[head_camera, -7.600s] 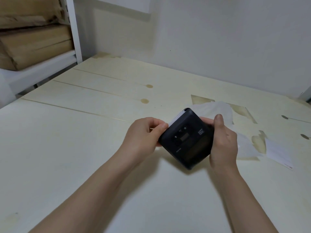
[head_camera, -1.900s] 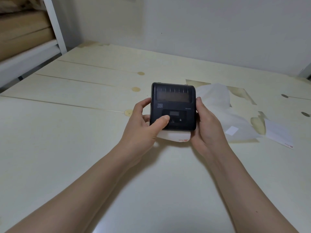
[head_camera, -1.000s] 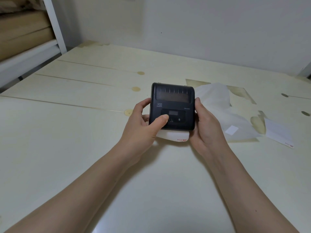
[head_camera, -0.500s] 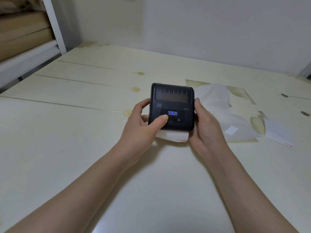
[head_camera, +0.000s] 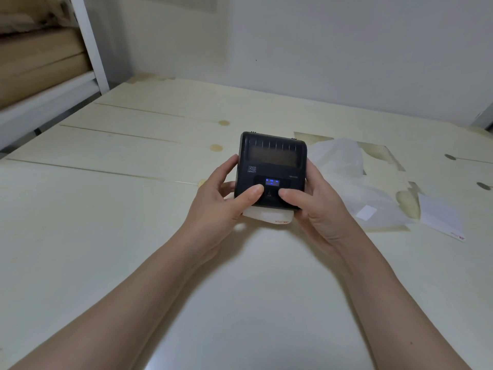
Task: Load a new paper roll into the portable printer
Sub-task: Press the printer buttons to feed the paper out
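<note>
Black printer [head_camera: 270,170], lid shut, clamped between left hand [head_camera: 221,201] and right hand [head_camera: 313,202]; screen lit, paper [head_camera: 269,217] out. Likely testing; next, a firm feed-button press.

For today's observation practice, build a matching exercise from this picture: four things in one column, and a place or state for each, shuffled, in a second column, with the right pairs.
Things
1. portable printer
2. small display
3. paper end
4. loose label

Places or states
A. lit blue
B. flat on the table, far right
C. held by the left hand and the right hand
D. sticking out of the printer's near edge

Pairs: 1-C, 2-A, 3-D, 4-B
</note>
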`<state>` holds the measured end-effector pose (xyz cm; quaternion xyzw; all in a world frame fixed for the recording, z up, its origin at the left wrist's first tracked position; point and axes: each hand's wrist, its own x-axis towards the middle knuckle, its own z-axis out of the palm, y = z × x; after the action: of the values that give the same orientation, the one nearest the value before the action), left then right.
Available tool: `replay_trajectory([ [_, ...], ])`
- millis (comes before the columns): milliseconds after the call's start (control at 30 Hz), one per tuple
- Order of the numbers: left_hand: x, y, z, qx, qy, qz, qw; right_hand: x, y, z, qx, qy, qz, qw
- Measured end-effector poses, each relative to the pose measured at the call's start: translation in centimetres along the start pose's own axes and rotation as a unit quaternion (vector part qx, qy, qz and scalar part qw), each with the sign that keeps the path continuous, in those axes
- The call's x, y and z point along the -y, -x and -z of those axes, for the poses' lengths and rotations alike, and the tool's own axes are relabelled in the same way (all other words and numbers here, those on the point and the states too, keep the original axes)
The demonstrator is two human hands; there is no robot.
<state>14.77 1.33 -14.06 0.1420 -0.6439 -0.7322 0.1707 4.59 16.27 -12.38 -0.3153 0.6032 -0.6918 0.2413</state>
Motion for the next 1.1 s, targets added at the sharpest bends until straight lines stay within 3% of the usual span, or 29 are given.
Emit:
replay_trajectory([
  [1100,-0.16,-0.03,0.14,0.001,-0.001,-0.043,0.999,-0.19,-0.15,0.34,0.023,0.006,0.034,0.999],
])
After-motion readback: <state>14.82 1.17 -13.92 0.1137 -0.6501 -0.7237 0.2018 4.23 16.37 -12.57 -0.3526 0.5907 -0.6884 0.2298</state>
